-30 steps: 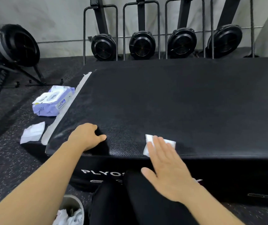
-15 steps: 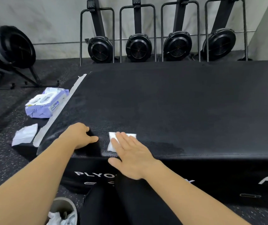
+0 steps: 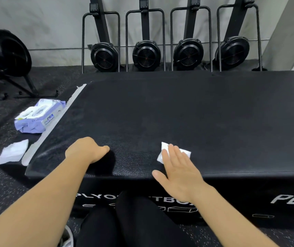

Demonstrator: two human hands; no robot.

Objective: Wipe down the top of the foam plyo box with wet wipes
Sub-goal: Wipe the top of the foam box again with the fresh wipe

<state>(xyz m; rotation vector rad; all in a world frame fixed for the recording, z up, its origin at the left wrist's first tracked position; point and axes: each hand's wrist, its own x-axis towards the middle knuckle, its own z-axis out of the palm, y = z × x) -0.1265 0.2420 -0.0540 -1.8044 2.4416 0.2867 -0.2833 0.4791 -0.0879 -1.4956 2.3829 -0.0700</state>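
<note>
A folded white wet wipe (image 3: 164, 147) is pressed onto the top of the black foam plyo box (image 3: 178, 118), near its front edge, by the straight fingers of the right hand (image 3: 178, 172). The left hand (image 3: 86, 150) is rested there too, fingers curled under. A purple wipe pack (image 3: 39, 120) and a loose white wipe (image 3: 12, 152) are seen on the speckled floor (image 3: 0, 186) beside the box.

The wipe (image 3: 164, 147) lies half hidden under the right hand (image 3: 178, 173).
</note>
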